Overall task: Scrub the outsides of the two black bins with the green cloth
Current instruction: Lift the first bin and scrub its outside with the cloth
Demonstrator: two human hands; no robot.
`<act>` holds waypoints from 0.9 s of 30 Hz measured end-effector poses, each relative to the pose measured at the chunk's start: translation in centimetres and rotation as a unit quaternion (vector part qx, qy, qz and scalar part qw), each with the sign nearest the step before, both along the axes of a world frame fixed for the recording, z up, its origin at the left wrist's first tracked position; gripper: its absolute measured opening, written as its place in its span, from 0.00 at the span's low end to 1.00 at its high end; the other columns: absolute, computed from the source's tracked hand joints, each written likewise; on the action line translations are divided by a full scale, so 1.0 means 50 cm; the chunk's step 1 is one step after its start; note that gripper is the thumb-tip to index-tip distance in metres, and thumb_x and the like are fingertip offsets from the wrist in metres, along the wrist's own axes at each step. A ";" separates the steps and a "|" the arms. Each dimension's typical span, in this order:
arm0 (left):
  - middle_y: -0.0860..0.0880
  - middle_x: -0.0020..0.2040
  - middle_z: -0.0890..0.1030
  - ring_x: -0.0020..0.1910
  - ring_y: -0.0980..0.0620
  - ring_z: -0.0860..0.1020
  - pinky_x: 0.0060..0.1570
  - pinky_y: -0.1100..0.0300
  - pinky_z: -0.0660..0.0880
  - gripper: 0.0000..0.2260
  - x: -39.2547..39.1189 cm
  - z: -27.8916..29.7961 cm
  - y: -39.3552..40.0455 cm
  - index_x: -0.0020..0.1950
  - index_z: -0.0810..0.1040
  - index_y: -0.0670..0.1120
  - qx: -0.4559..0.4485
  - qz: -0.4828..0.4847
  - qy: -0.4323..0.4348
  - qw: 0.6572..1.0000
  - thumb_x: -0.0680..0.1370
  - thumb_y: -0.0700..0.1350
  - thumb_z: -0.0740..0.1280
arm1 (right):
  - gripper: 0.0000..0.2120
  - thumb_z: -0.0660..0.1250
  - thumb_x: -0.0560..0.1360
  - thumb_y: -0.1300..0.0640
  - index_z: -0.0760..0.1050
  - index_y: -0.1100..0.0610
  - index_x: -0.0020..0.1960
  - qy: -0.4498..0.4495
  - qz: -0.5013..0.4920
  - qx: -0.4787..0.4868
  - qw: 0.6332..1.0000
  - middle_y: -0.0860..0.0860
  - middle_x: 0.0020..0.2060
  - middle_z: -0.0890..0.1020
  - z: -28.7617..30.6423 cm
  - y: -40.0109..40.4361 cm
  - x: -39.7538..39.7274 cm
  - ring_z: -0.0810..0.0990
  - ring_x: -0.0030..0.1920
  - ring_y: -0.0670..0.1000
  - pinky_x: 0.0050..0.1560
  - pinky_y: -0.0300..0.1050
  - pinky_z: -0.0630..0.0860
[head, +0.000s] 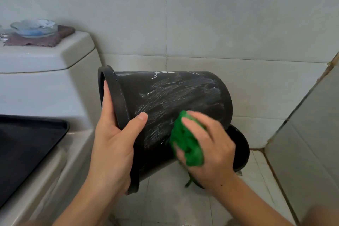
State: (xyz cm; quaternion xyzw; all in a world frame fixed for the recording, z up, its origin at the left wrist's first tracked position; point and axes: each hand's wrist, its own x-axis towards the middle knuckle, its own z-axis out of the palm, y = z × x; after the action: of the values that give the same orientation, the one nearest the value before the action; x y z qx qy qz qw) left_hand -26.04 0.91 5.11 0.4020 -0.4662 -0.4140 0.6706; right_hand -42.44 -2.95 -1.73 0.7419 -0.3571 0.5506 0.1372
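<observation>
Two black bins are in shot: one black bin (165,115), held tipped on its side w/ its mouth to the left, centre frame above the tiled floor (174,198); a second bin (240,150) stands on the floor just behind it at right, mostly hidden. The left hand (113,141) grasps the tipped bin at its rim (117,101), fingers curled inside the mouth, thumb pressed on the outer wall. The right hand (211,148) clutches a bunched green cloth (187,143) against the near side of the wall, low & to the right. Whitish soapy streaks cover much of the wall, so scrubbing of this bin looks well under way; the far side can't be seen. Judging by the one-hand hold, the bin is light, thin, stiff plastic; wet w/ suds it is likely slippery, so the thick rim band is the safest grip, as now. The cloth looks soft, soaked & easy to squash to the curve. Contents: the tipped bin's inside isn't visible from here; what shows of the second bin's interior is dark, contents unclear. At far left a toilet tank (45,57) carries a folded brownish rag (36,41) & on it a glass dish (34,27) holding something pale blue & white, poss. soap. A dark tray (27,148) rests near left.
</observation>
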 end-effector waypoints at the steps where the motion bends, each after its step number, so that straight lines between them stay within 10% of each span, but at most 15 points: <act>1: 0.52 0.67 0.79 0.66 0.49 0.78 0.70 0.43 0.68 0.36 0.003 0.001 0.001 0.77 0.61 0.60 0.001 0.001 0.006 1.000 0.75 0.33 0.65 | 0.21 0.71 0.72 0.55 0.73 0.56 0.64 -0.012 -0.016 0.018 1.000 0.57 0.58 0.80 0.003 -0.017 -0.019 0.80 0.58 0.53 0.61 0.42 0.75; 6: 0.53 0.64 0.81 0.62 0.51 0.80 0.62 0.51 0.76 0.35 0.003 0.008 0.003 0.77 0.60 0.61 -0.005 0.010 0.008 1.000 0.78 0.30 0.61 | 0.20 0.67 0.73 0.51 0.76 0.57 0.63 -0.230 -0.120 0.175 0.950 0.43 0.54 0.75 0.028 -0.086 -0.067 0.75 0.53 0.44 0.52 0.18 0.61; 14: 0.50 0.63 0.82 0.62 0.46 0.80 0.66 0.43 0.72 0.31 0.015 0.020 -0.004 0.77 0.63 0.59 0.021 0.013 0.036 0.999 0.79 0.33 0.61 | 0.21 0.72 0.72 0.59 0.73 0.58 0.64 0.015 0.006 -0.023 1.000 0.58 0.59 0.79 -0.008 -0.032 -0.016 0.79 0.60 0.55 0.63 0.44 0.75; 20: 0.50 0.61 0.83 0.60 0.47 0.81 0.64 0.46 0.75 0.32 0.025 0.026 0.002 0.76 0.63 0.61 0.030 0.002 0.027 0.999 0.79 0.33 0.62 | 0.19 0.67 0.74 0.53 0.76 0.58 0.63 -0.257 -0.124 0.183 0.941 0.45 0.53 0.76 0.021 -0.099 -0.082 0.76 0.55 0.47 0.53 0.18 0.61; 27: 0.57 0.66 0.79 0.64 0.56 0.78 0.68 0.50 0.72 0.36 -0.009 -0.001 -0.011 0.78 0.58 0.63 0.013 0.023 0.005 1.000 0.77 0.37 0.68 | 0.18 0.70 0.75 0.57 0.77 0.64 0.62 -0.055 0.017 0.062 0.996 0.58 0.59 0.80 -0.015 0.014 0.049 0.79 0.61 0.54 0.64 0.45 0.74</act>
State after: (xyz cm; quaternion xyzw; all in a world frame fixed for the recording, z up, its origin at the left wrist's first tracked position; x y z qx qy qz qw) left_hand -26.50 0.34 5.08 0.4194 -0.4482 -0.4064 0.6768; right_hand -39.97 -2.25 -2.49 0.7233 -0.3851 0.5698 0.0613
